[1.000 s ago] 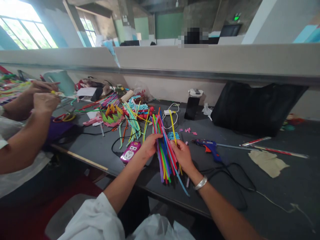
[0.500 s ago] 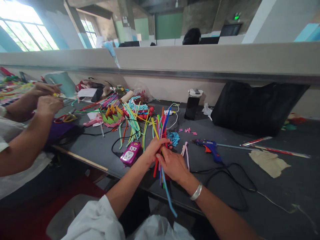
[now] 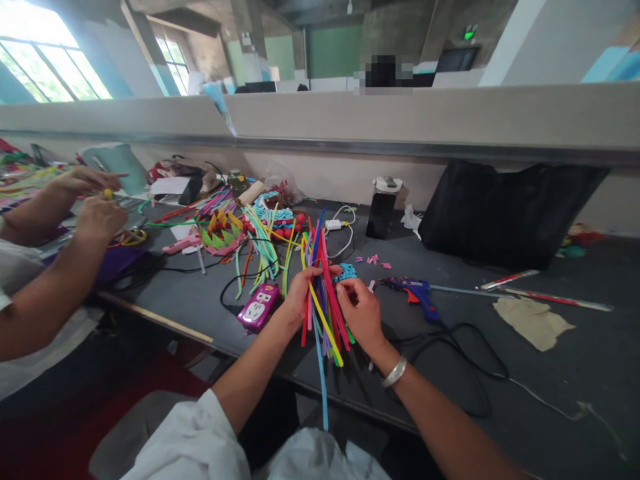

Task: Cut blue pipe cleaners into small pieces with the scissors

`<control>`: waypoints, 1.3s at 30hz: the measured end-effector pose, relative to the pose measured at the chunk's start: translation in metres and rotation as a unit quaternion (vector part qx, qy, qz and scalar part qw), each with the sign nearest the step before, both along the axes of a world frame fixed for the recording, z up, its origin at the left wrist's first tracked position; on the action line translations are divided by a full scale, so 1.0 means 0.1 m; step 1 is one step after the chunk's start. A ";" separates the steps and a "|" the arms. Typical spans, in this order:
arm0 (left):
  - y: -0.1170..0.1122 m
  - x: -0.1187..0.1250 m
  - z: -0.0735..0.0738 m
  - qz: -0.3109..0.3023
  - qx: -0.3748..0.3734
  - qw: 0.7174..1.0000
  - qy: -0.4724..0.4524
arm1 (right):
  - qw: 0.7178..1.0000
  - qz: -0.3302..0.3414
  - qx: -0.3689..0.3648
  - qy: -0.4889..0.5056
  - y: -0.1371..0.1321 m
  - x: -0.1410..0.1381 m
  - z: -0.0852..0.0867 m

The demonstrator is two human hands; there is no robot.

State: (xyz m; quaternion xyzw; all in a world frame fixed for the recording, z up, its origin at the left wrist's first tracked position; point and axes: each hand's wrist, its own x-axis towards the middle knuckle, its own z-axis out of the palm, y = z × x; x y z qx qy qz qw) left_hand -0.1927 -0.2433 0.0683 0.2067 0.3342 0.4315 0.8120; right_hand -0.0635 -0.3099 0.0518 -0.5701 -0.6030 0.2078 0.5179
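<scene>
Strips [image 3: 324, 320]: colourful bundle above the desk [image 3: 425, 260]
Left hand [image 3: 301, 290]: grip clamped around them
Right hand [image 3: 361, 310]: just beside, grip cannot be told

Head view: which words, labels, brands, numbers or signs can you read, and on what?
No text is readable.
Green lit sign, far back: too small and blurred.
Purple socket box: any marking too small.
Blue glue gun: nothing legible.
Red-and-white strips: any print too blurred.
</scene>
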 end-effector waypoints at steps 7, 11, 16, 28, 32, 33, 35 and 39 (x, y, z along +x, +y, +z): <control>0.00 0.03 -0.02 -0.005 0.006 1.000 0.003 | 0.999 0.024 -0.042 0.013 0.03 -0.03 -0.05; -0.03 0.04 0.02 -0.030 0.004 1.000 0.003 | 0.997 0.040 -0.066 -0.005 0.04 -0.03 -0.05; -0.05 0.04 0.07 -0.069 -0.005 0.998 0.005 | 0.996 0.034 -0.065 0.047 0.07 -0.01 -0.08; 0.01 -0.02 0.02 -0.022 0.091 0.987 0.134 | 0.918 0.076 -0.151 0.358 0.11 0.01 0.01; 0.09 -0.05 0.06 -0.010 0.062 0.988 0.144 | 0.881 0.082 -0.184 0.428 0.12 0.04 0.05; 0.10 -0.05 0.08 -0.006 0.059 0.987 0.147 | 0.874 0.090 -0.192 0.438 0.12 0.05 0.05; 0.12 -0.05 0.11 -0.007 0.057 0.986 0.158 | 0.859 0.107 -0.204 0.458 0.12 0.06 0.04; 0.15 -0.03 0.14 -0.021 0.071 0.982 0.173 | 0.828 0.137 -0.220 0.498 0.12 0.08 0.02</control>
